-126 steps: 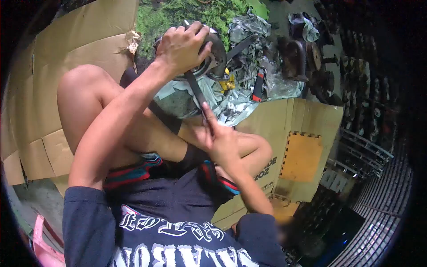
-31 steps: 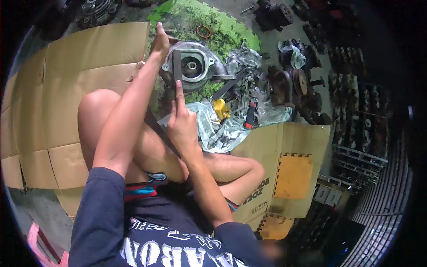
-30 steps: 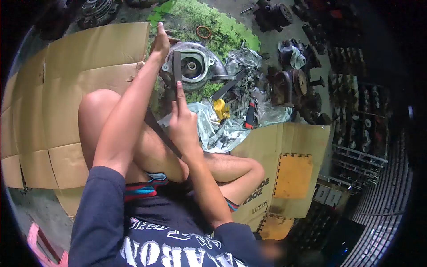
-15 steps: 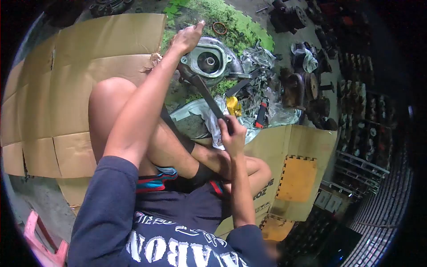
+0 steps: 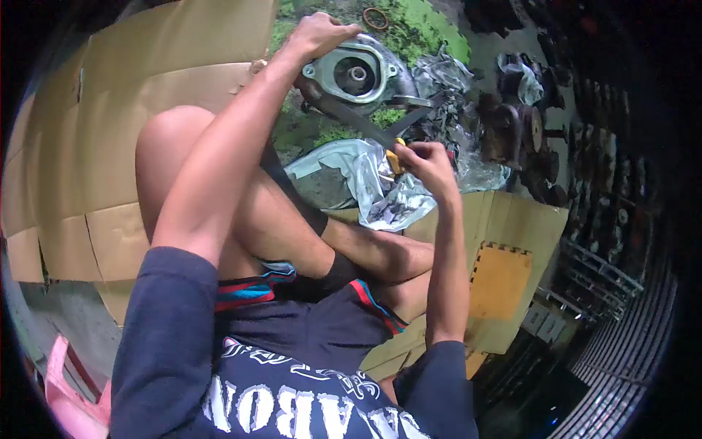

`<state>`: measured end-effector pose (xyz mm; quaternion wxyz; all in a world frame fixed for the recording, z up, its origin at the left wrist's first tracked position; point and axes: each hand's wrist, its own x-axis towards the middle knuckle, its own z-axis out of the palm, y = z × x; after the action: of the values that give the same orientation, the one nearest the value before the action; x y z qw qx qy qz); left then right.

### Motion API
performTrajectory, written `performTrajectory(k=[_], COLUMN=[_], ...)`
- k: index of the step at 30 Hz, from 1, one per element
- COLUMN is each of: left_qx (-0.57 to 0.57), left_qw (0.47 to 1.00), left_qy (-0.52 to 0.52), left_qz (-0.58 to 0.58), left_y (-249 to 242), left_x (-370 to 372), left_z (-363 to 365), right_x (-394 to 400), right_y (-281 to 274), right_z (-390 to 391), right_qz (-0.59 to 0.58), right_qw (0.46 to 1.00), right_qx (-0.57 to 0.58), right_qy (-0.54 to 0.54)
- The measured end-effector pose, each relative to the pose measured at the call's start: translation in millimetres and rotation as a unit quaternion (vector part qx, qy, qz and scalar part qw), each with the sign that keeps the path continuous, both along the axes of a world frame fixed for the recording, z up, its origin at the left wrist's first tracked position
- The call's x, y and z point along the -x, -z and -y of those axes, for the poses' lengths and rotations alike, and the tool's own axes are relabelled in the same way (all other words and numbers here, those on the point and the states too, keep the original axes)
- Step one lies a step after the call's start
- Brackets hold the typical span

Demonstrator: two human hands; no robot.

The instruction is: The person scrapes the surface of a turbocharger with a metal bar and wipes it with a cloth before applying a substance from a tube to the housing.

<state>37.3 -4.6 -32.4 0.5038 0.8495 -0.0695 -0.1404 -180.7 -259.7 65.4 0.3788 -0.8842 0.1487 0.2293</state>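
A metal pump-like housing (image 5: 376, 91), with an oval flange and a round opening holding a central hub, lies on the green mat. My left hand (image 5: 325, 36) is at its upper left rim, fingers closed; what they pinch is hidden. My right hand (image 5: 433, 170) pinches the end of a dark flat strip (image 5: 369, 128). The strip runs along the lower edge of the housing to my right fingers. Close by the right hand is a yellow object (image 5: 395, 162), partly covered, beside a crumpled pale cloth (image 5: 351, 164).
Cardboard sheets (image 5: 183, 95) lie under and left of my crossed legs. An orange ring (image 5: 376, 18) rests on the green mat (image 5: 431, 25). Dirty metal parts (image 5: 501, 135) and plastic bags (image 5: 442, 73) stand to the right. A pink plastic stool (image 5: 69, 388) is at lower left.
My right hand has moved up and to the right with the strip end. My left hand has shifted slightly up and right along the housing. The whole view has also shifted a little.
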Motion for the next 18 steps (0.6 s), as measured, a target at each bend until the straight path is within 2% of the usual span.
performTrajectory(k=[1,3,5,7,10,12,14,15,17,18], left_qx=[0.0,-0.006,-0.001,0.008,0.02,0.026,0.091,0.04,0.142,0.059], left_qw=[1.0,1.0,0.999,0.998,0.999,0.998,0.993,0.997,0.988,0.998], left_qy=[-0.006,-0.017,-0.01,-0.06,-0.029,-0.025,0.056,0.041,0.054,0.004], left_qz=[-0.004,-0.023,-0.034,-0.022,-0.036,-0.047,0.053,0.043,0.003,-0.012], left_y=[-1.0,-1.9,2.8,12.9,6.5,7.3,9.4,-1.9,-14.7,-14.4], left_x=[0.2,-0.3,-4.3,-6.8,-3.4,-4.8,-5.9,-0.5,11.1,8.0], left_z=[0.7,4.3,8.2,15.6,11.7,10.5,6.0,6.6,0.3,0.8], right_x=[6.6,18.1,39.0,56.8,62.9,62.5,56.7,54.8,54.7,54.3], right_y=[-6.8,-5.4,-2.5,21.8,14.0,18.5,17.0,15.5,14.4,10.8], right_z=[3.5,6.8,-18.2,-36.2,-89.2,-102.1,-111.9,-114.9,-109.6,-102.0], right_qz=[0.005,0.064,0.12,0.181,0.174,0.229,0.238,0.243,0.224,0.211], right_qw=[1.0,0.996,0.992,0.982,0.98,0.967,0.963,0.96,0.961,0.964], right_qx=[-0.01,0.047,0.042,0.056,0.097,0.106,0.118,0.132,0.158,0.158], right_qy=[0.026,-0.037,-0.009,-0.006,0.025,0.04,0.041,0.039,0.034,0.028])
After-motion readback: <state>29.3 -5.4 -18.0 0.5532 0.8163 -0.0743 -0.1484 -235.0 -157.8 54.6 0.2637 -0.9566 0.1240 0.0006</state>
